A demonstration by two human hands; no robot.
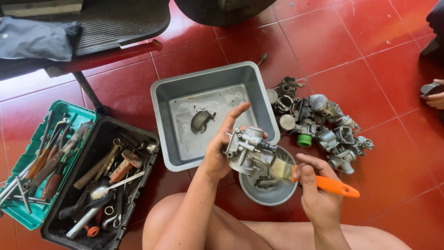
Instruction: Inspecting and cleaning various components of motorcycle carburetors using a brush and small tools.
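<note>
Metal part in hand: a grey carburetor [247,150] is gripped by the left hand [221,150], fingers wrapped around its left side, forefinger lifted; it is held above a round bowl [268,190].
Brush: a brush with an orange handle [319,181] is clasped in the right hand [319,196], fingers closed around the handle; its pale bristles are laid against the carburetor at its 4 o'clock side.
Bowl contents: a few small dark parts are seen at the bottom; whether liquid is present cannot be told.
Grey tub [259,92]: placed at 12 o'clock from the hands; one curved metal piece [202,121] is left inside on a stained floor.
Pile of carburetors [323,129]: heaped at 2 o'clock on the red tiled floor [360,46], apart from the hands.
Toolbox [99,180]: open at 9 o'clock, filled with wrenches and screwdrivers, its green tray [34,162] alongside.
Progress: brushing is judged to be under way on one unit; the pile appears untouched and waiting.
Other person: a hand [434,95] is seen at 3 o'clock, at the frame edge.
</note>
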